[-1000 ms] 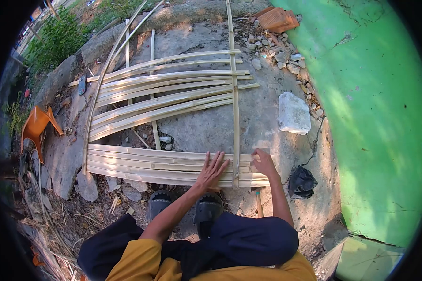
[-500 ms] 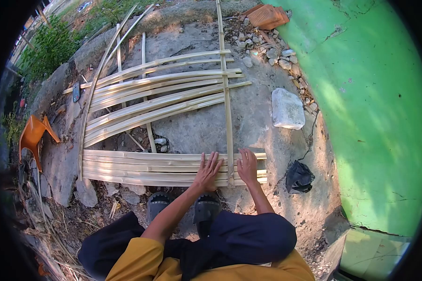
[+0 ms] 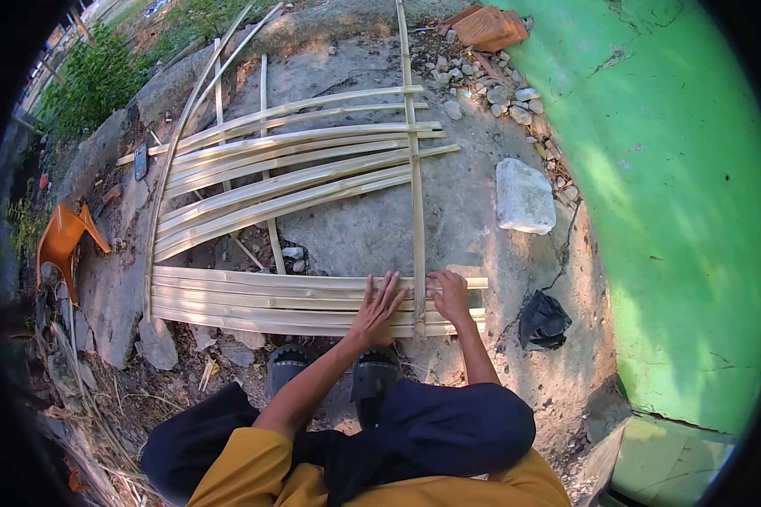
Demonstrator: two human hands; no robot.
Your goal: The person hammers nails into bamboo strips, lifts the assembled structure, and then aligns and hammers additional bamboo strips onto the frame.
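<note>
My left hand (image 3: pixel 377 310) lies with its fingers spread on the near group of pale bamboo strips (image 3: pixel 237 297), just left of a long upright strip (image 3: pixel 417 203). On the other side of that strip, my right hand (image 3: pixel 450 296) rests on the right ends of the same group, its fingers bent near the strip's edge. Farther off, several loose strips (image 3: pixel 296 182) fan out at a slant, their right ends meeting the long strip. At the left, another long strip (image 3: pixel 165 169) crosses their left ends.
A white block (image 3: pixel 524 196) and a black plastic bag (image 3: pixel 543 320) sit right of the strips. An orange chair (image 3: pixel 62 245) stands at the left, near a phone (image 3: pixel 140 161). Rubble and orange tiles (image 3: pixel 486 30) lie at the back beside the green surface (image 3: pixel 668 211).
My right hand's fingers have bent more beside the long strip. My left hand stays on the strips. The whole view has shifted slightly.
</note>
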